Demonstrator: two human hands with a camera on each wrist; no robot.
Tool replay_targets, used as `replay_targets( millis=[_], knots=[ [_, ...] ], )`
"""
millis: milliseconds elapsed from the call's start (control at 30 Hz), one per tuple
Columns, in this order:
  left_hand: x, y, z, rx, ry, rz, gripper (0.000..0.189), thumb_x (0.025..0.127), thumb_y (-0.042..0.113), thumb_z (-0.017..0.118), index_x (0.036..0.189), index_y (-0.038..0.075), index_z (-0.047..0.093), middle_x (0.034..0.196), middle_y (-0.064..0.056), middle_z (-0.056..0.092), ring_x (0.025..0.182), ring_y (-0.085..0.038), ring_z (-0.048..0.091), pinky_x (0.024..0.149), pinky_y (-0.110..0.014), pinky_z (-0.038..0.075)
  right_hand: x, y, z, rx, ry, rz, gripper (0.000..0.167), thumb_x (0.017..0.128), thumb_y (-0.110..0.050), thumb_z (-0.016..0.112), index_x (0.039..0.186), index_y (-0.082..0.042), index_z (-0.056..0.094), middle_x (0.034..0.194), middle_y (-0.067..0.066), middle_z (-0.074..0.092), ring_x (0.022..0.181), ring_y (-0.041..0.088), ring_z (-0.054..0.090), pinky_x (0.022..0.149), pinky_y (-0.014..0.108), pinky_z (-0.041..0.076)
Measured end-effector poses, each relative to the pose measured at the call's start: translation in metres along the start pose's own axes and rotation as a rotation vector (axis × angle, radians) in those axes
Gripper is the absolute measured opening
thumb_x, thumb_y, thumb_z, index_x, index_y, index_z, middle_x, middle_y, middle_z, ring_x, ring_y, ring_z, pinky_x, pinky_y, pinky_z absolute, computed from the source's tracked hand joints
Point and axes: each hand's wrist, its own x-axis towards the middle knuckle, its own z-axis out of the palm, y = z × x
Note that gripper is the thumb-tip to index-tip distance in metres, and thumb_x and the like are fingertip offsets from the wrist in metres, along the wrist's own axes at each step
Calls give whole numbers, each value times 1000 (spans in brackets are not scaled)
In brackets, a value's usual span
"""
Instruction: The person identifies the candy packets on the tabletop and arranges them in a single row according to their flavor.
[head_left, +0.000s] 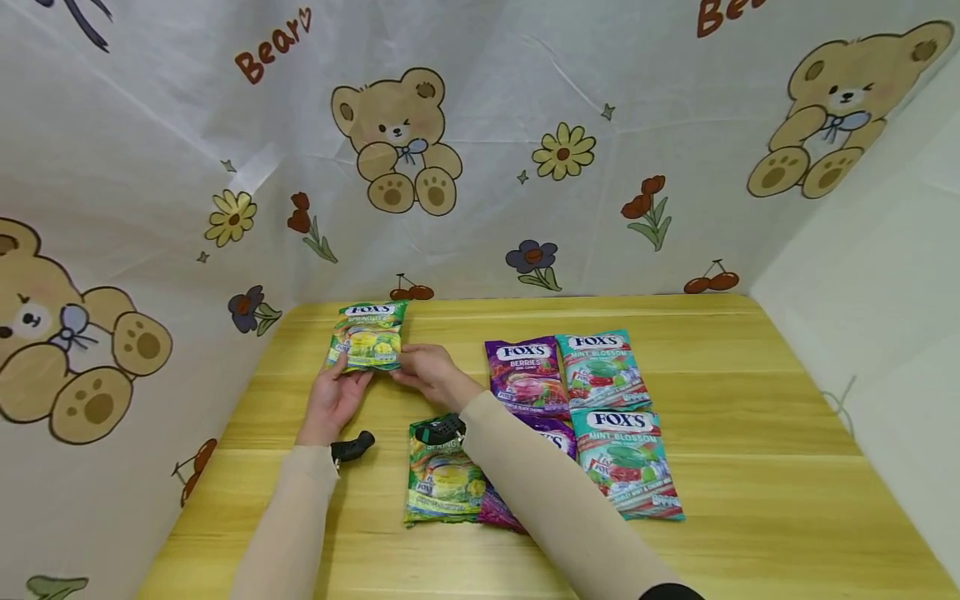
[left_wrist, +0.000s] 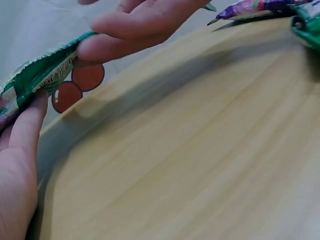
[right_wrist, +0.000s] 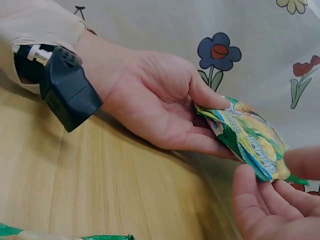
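Observation:
A green and yellow candy bag (head_left: pixel 367 337) marked "Spring Tea" is held up over the far left of the table. My left hand (head_left: pixel 336 402) grips its lower left part, thumb on the printed front and fingers behind, as the right wrist view shows. My right hand (head_left: pixel 437 373) pinches the lower right corner of the bag. Seen from the left wrist, the bag (left_wrist: pixel 47 75) is edge-on and tilted between both hands. Nearer me lies a second green candy bag (head_left: pixel 446 483), partly covered by my right wrist's camera.
Right of it lie two purple Berries bags (head_left: pixel 527 379), the nearer one largely hidden by my right sleeve. Two teal Mint Blossom bags (head_left: pixel 626 458) lie beside those, one behind the other. A bear-print cloth (head_left: pixel 480 167) hangs behind the wooden table (head_left: pixel 750 500).

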Motion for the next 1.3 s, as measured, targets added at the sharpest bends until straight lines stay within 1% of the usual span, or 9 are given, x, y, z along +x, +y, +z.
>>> replay_targets(
  millis=[233, 300, 467, 633, 800, 1000, 1167, 1267, 1300],
  knots=[
    [10, 10, -4, 26, 26, -4, 60, 111, 20, 35, 166, 34, 15, 173, 0, 18, 160, -19, 16, 132, -39, 14, 4, 1, 2, 34, -35, 12, 47, 105, -6, 55, 150, 4, 48, 150, 21, 52, 135, 40, 56, 111, 43, 52],
    [14, 11, -4, 42, 15, -7, 61, 112, 20, 33, 167, 33, 11, 175, 0, 9, 161, -20, 11, 132, -39, 12, 5, 2, 1, 50, -49, 12, 48, 106, -6, 54, 152, 4, 45, 155, 21, 47, 139, 40, 52, 114, 44, 49],
    [23, 10, -4, 103, 30, -20, 61, 112, 20, 29, 167, 31, 7, 175, -2, 5, 161, -21, 8, 132, -39, 11, 8, 6, -5, 64, -71, 19, 51, 108, -10, 51, 156, 1, 39, 163, 22, 37, 147, 40, 43, 117, 45, 46],
    [26, 11, 0, 148, 83, -39, 60, 112, 20, 26, 167, 32, 5, 176, -2, 3, 161, -21, 7, 132, -39, 9, 11, 9, -8, 78, -81, 48, 52, 110, -13, 47, 159, 0, 35, 165, 23, 32, 151, 39, 36, 121, 45, 42],
    [29, 14, 7, 166, 163, -44, 59, 112, 20, 26, 167, 27, 8, 175, -2, 9, 160, -17, 12, 132, -35, 16, 15, 11, -4, 119, -92, 47, 52, 111, -13, 42, 160, 0, 31, 167, 22, 29, 153, 39, 32, 123, 45, 39],
    [33, 17, 19, 129, 336, -17, 57, 111, 18, 32, 166, 20, 18, 172, 0, 22, 156, -10, 25, 126, -27, 28, 21, 13, 3, 231, -73, 40, 54, 110, -9, 43, 161, 3, 26, 167, 24, 26, 154, 39, 30, 124, 44, 38],
    [36, 18, 25, 139, 437, -14, 57, 111, 15, 35, 165, 19, 21, 170, 1, 26, 153, -8, 30, 123, -24, 32, 24, 14, 6, 226, -56, 43, 57, 109, -3, 44, 162, 1, 25, 168, 22, 27, 154, 36, 31, 124, 43, 37],
    [36, 19, 28, 195, 502, -18, 57, 111, 18, 36, 165, 19, 21, 170, 0, 27, 151, -7, 32, 120, -23, 35, 26, 13, 8, 218, -61, 50, 58, 109, -3, 44, 162, 0, 23, 168, 21, 28, 154, 34, 33, 124, 42, 38],
    [36, 19, 29, 348, 506, -39, 56, 111, 20, 36, 165, 16, 21, 168, -4, 30, 148, -8, 35, 117, -19, 38, 26, 13, 8, 223, -62, 51, 58, 109, -3, 43, 163, 0, 22, 168, 21, 27, 154, 34, 33, 123, 42, 38]
  ],
)
